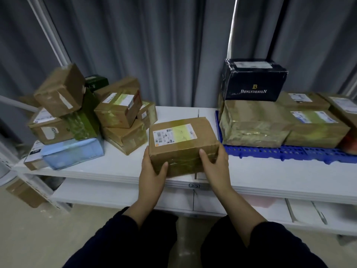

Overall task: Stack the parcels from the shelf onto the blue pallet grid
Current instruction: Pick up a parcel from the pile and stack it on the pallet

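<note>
Both hands are on one parcel: the left hand (152, 171) clamps the near-left corner of the brown cardboard parcel (183, 144), thumb pressed flat on the taped front face, fingers wrapped round the left side and out of sight. The right hand (215, 163) closes on the near-right corner, thumb up on the front face, the other fingers hidden behind the right side. So each grip is pressed tight onto that box. The parcel sits tilted, its near edge over the front lip of the white shelf (116, 167), a white and yellow shipping label (174, 135) facing up on its top.

Just to the right lies the blue pallet grid (289, 152), flat on the same shelf. On it, a large tape-wrapped brown box (253, 124) stands closest to the held parcel, with a second labelled brown box (316, 128) touching it on the right. A dark navy box printed BENLYDESIGN (253, 80) rests on top of the large one, and more brown boxes sit behind.

Over on the left, a loose heap of parcels (119, 113) leans every way, with a green box (85, 117) wedged in it and a pale blue box (71, 153) at the front. Grey curtains (154, 45) hang behind.
</note>
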